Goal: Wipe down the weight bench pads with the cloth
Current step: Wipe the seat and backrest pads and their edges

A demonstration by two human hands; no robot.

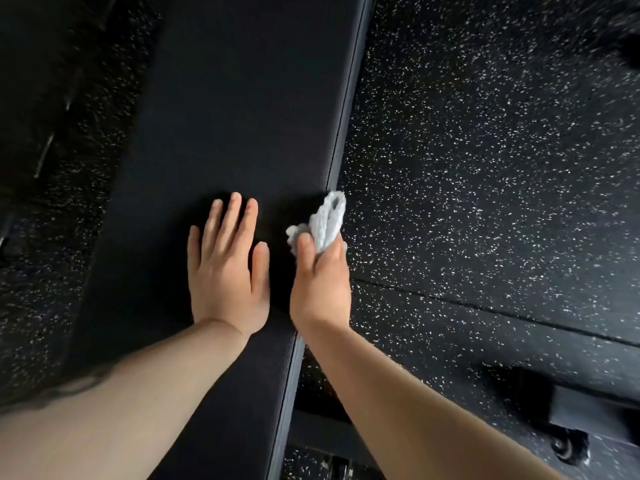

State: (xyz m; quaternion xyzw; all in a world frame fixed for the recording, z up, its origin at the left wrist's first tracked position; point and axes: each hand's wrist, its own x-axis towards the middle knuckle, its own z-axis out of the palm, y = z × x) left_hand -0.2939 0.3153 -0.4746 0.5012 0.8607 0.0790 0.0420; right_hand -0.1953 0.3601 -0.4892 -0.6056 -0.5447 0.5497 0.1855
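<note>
A long black bench pad runs from the bottom middle up to the top of the view. My left hand lies flat on the pad with its fingers straight. Just to its right, my right hand grips a bunched white cloth at the pad's right edge. The cloth sticks up out of the fist and hangs over the pad's side seam.
Black rubber floor with white speckles spreads out on both sides of the bench. A dark bench foot with a small wheel stands at the lower right. Dark frame parts lie in shadow at the left.
</note>
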